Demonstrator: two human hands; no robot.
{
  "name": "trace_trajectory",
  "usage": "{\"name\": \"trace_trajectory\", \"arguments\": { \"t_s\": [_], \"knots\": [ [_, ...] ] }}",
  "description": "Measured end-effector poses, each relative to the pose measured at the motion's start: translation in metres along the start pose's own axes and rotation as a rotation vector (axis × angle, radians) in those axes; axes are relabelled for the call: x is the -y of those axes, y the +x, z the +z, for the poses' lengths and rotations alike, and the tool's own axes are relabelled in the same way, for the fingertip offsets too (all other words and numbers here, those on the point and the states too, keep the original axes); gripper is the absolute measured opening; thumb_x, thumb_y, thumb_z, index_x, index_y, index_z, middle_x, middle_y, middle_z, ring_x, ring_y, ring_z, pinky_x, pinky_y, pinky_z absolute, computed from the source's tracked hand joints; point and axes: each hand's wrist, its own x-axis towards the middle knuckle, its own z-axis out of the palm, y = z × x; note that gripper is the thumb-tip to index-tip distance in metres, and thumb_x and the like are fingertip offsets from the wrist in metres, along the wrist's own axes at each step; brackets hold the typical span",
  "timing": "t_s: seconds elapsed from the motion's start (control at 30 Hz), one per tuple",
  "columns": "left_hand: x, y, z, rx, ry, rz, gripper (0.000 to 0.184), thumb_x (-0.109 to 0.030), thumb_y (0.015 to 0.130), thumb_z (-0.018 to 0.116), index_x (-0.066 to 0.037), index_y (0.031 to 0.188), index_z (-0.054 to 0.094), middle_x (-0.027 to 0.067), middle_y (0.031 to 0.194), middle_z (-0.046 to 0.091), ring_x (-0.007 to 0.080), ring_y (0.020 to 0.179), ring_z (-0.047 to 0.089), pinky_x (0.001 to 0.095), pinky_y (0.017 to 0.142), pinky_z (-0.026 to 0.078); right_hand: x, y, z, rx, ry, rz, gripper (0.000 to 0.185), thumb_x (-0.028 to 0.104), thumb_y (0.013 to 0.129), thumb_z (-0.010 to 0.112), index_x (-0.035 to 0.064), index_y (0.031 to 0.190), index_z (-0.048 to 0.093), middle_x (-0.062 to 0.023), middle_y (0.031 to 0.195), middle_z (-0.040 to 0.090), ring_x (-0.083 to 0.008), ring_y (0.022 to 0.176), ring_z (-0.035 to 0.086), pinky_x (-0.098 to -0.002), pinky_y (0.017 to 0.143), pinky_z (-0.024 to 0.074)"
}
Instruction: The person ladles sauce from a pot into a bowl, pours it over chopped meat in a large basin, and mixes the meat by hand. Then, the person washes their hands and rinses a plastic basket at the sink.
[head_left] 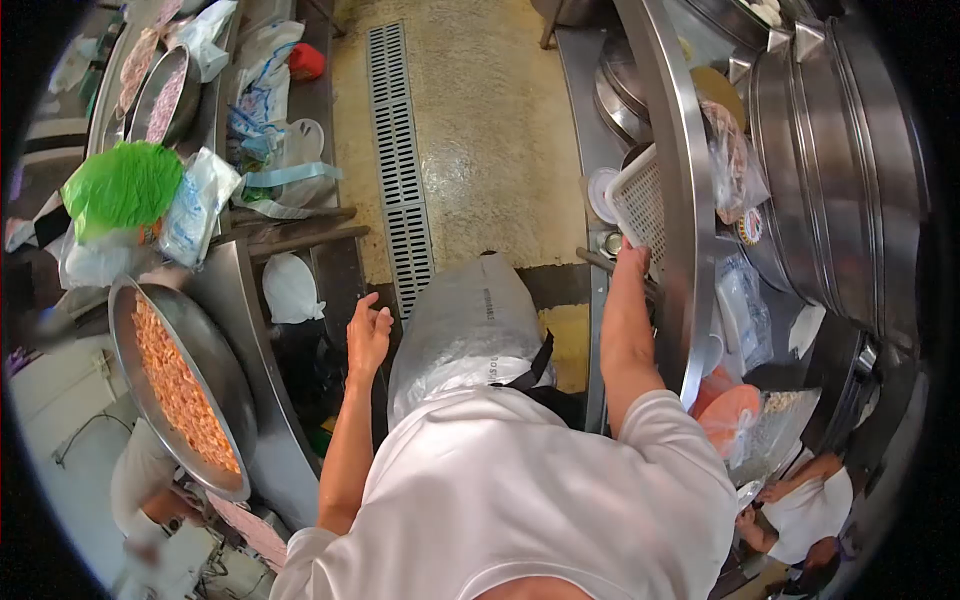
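My left hand [369, 335] hangs in the air to the left of my apron [468, 310], with fingers loosely bent and apart and nothing in them. On the right, my arm reaches to the lower shelf under the steel counter. There my right hand [632, 258] grips the near edge of a white perforated plastic basket [638, 202], which is tilted; some fingers are hidden. Beside the basket lie a round white lid [601, 194] and a small metal-rimmed jar [610, 242].
Steel counters [685, 190] flank the wet floor [490, 120] with its drain grate [390, 110]. At left stands a large bowl of orange-red chopped food [178, 380], near a green bag [125, 185]. Big steel pots [830, 170] stand right. Another person [812, 510] works at lower right.
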Motion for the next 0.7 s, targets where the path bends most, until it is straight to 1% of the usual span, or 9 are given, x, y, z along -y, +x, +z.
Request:
{"name": "trace_trajectory", "arguments": {
  "t_s": [0.1,0.2,0.33,0.43,0.53,0.6,0.63,0.7],
  "knots": [
    [-0.002,0.002,-0.001,-0.005,-0.004,0.003,0.042,-0.019,0.096,0.055,0.005,0.13,0.048,0.0096,0.081,0.063,0.0143,0.074,0.061,0.0292,0.069,0.051,0.0,0.001,-0.004,-0.021,0.001,0.047,0.04,0.021,0.094,0.054,-0.0088,0.12,0.051,-0.0201,0.12,0.06,-0.0304,0.105,0.063,-0.0433,0.086,0.0585],
    [-0.013,0.005,-0.001,-0.014,-0.046,-0.037,0.041,-0.017,0.096,0.055,0.006,0.13,0.048,0.0096,0.081,0.064,0.0138,0.074,0.061,0.0288,0.069,0.05,0.001,0.002,-0.004,-0.031,-0.012,0.073,0.041,0.024,0.095,0.051,-0.0062,0.123,0.05,-0.0192,0.12,0.061,-0.0314,0.103,0.063,-0.0444,0.085,0.0583],
    [-0.02,0.008,-0.003,0.004,-0.029,-0.018,0.042,-0.017,0.096,0.055,0.006,0.13,0.048,0.0094,0.08,0.064,0.0133,0.073,0.06,0.028,0.068,0.05,0.003,0.006,-0.005,-0.02,-0.022,0.09,0.042,0.027,0.097,0.048,-0.0028,0.126,0.05,-0.018,0.119,0.061,-0.0326,0.102,0.064,-0.0459,0.085,0.0581],
    [-0.017,0.011,0.0,0.007,-0.02,-0.019,0.042,-0.017,0.096,0.055,0.005,0.13,0.048,0.0094,0.079,0.065,0.013,0.072,0.06,0.0278,0.068,0.05,0.002,0.006,-0.002,0.004,0.019,0.095,0.037,0.018,0.097,0.042,-0.0034,0.126,0.049,-0.0196,0.117,0.061,-0.0353,0.103,0.063,-0.0514,0.084,0.0579],
    [-0.009,0.012,0.003,0.024,0.005,-0.012,0.043,-0.017,0.095,0.057,0.004,0.131,0.047,0.0097,0.081,0.065,0.0128,0.072,0.06,0.028,0.069,0.05,0.005,-0.011,0.003,0.048,0.061,0.111,0.036,0.017,0.096,0.048,-0.0069,0.123,0.05,-0.022,0.117,0.06,-0.0339,0.104,0.062,-0.0485,0.087,0.0573],
    [-0.005,0.015,0.004,0.035,-0.025,-0.014,0.044,-0.018,0.095,0.058,0.003,0.132,0.047,0.0099,0.082,0.065,0.0133,0.073,0.06,0.0286,0.069,0.05,-0.001,0.011,-0.01,0.318,-0.584,-0.235,0.037,0.016,0.094,0.052,-0.0092,0.121,0.05,-0.0226,0.117,0.06,-0.0332,0.105,0.062,-0.0468,0.089,0.0566],
    [-0.007,0.013,0.003,0.012,0.021,-0.001,0.045,-0.018,0.095,0.058,0.002,0.133,0.047,0.0099,0.082,0.066,0.0137,0.073,0.061,0.0291,0.07,0.05,-0.005,0.021,-0.014,0.464,-0.911,-0.409,0.038,0.016,0.093,0.054,-0.0104,0.12,0.051,-0.0229,0.117,0.06,-0.0329,0.106,0.062,-0.0459,0.09,0.0563],
    [-0.018,0.012,0.003,-0.056,0.116,0.015,0.047,-0.018,0.094,0.059,0.002,0.134,0.046,0.0098,0.083,0.066,0.0146,0.075,0.061,0.0299,0.071,0.05,-0.011,0.043,-0.021,0.561,-0.794,-0.432,0.041,0.016,0.091,0.059,-0.0111,0.12,0.05,-0.0214,0.121,0.058,-0.0312,0.111,0.059,-0.0454,0.093,0.0545]
  ]
}}
